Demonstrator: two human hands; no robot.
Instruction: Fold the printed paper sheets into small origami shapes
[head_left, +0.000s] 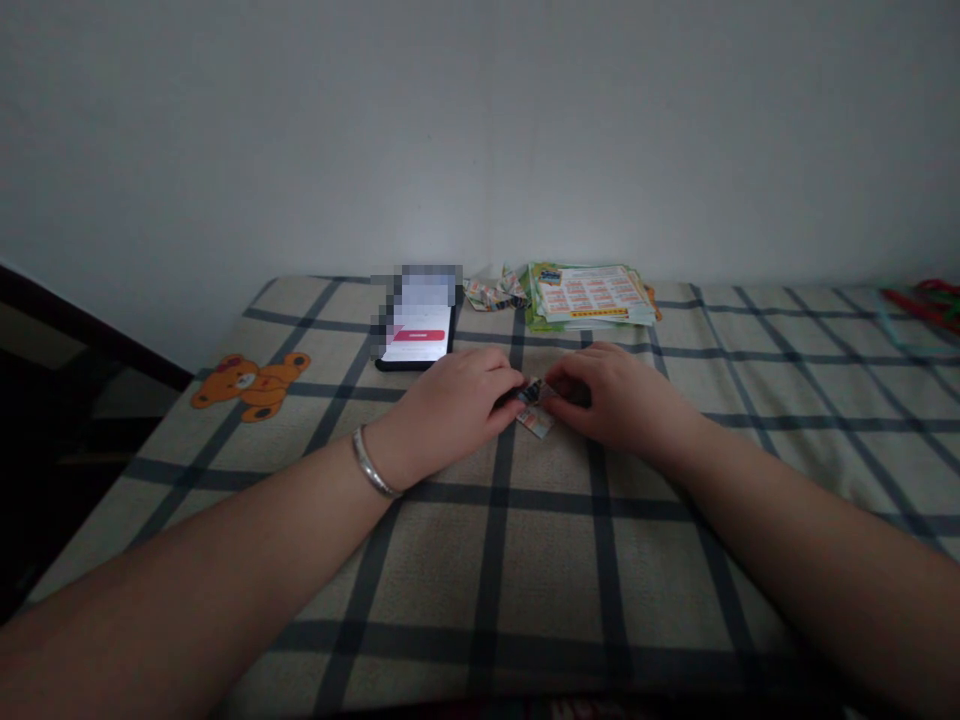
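A small folded piece of printed paper (535,420) is between my two hands, just above or on the checked tablecloth. My left hand (466,397), with a silver bangle at the wrist, pinches its left side between thumb and fingers. From the right, my right hand (611,397) pinches the paper's other side, fingers curled. Parts of the paper are hidden by the fingertips. Beyond my left hand lies a phone (417,325) with its screen lit. Folded paper pieces (495,292) rest near the wall, beside a stack of printed sheets (589,295).
The checked tablecloth (435,580) covers the table, which meets a pale wall at the back. A bear picture (251,385) is on the cloth at the left. Red and green items (930,303) lie at the far right edge.
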